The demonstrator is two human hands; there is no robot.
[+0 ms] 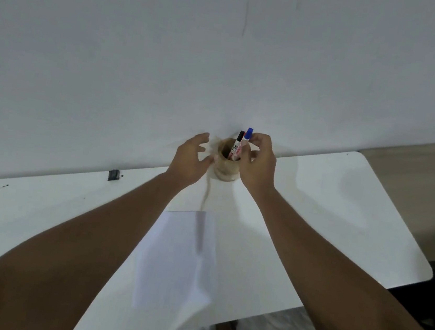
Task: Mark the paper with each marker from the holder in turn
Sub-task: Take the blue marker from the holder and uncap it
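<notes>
A round wooden holder (225, 167) stands at the far edge of the white table (342, 207), against the wall. Two markers stand in it: a black-capped one (236, 145) and a blue-capped one (247, 138). My right hand (259, 164) is at the holder's right side, its fingertips pinching the blue-capped marker just below the cap. My left hand (191, 159) is on the holder's left side, fingers spread, thumb touching or nearly touching the holder's wall. A white sheet of paper (177, 258) lies flat on the table between my forearms, near the front edge.
A plain white wall rises right behind the table. A small dark bracket (113, 174) sits at the table's back edge on the left, with a few dark specks (2, 187) further left. The table's rounded right corner gives way to floor.
</notes>
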